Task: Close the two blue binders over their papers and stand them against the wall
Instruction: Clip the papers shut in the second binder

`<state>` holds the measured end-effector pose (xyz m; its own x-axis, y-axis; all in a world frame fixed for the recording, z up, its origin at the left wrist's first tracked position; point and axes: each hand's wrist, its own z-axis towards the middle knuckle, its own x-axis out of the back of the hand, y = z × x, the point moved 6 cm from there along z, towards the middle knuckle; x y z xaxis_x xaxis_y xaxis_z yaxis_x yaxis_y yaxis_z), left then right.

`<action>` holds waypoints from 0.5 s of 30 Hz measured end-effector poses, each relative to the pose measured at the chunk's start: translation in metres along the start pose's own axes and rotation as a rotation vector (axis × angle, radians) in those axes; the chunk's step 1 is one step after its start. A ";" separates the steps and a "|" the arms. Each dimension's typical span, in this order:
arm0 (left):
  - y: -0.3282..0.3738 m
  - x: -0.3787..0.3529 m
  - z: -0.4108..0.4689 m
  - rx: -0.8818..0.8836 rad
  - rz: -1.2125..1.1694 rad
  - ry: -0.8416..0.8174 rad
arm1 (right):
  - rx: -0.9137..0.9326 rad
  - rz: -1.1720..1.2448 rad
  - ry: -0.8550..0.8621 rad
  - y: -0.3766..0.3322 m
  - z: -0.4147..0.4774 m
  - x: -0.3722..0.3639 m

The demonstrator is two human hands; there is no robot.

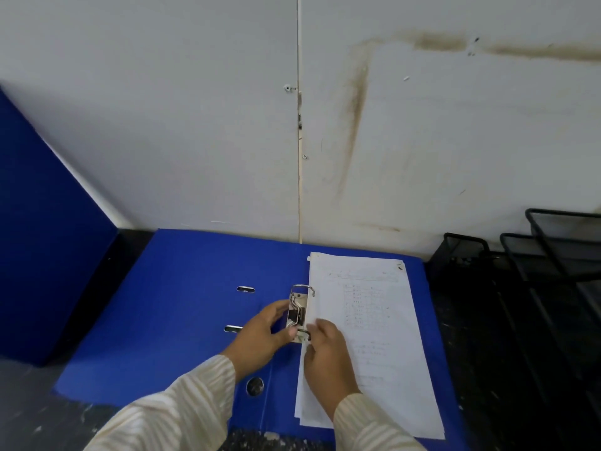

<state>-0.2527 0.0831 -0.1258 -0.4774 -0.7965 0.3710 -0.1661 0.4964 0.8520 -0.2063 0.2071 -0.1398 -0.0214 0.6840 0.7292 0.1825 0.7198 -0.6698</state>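
An open blue binder (182, 307) lies flat on the dark table in front of the wall. A stack of white printed papers (367, 323) rests on its right half, threaded on the metal ring mechanism (300, 309). My left hand (260, 336) grips the left side of that mechanism at the lever. My right hand (325, 353) lies on the papers' left edge, fingertips at the lower ring. A second blue binder (42, 242) stands closed at the far left, leaning against the wall.
The stained white wall (195, 125) rises directly behind the binder. Black wire mesh desk trays (553, 255) stand at the right on the dark speckled table (504, 369).
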 end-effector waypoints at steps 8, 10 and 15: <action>-0.009 -0.015 -0.033 -0.008 0.336 0.046 | -0.098 -0.010 -0.050 -0.008 -0.018 -0.003; -0.023 -0.007 -0.043 0.042 0.387 0.051 | -0.102 -0.048 -0.026 -0.010 -0.027 -0.004; -0.055 0.040 -0.075 0.112 0.430 0.214 | 0.025 -0.087 -0.071 -0.045 -0.046 -0.023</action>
<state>-0.1980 -0.0023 -0.1298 -0.3370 -0.5588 0.7578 -0.0904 0.8203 0.5647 -0.1684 0.1533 -0.1199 -0.1059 0.6251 0.7733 0.1528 0.7787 -0.6085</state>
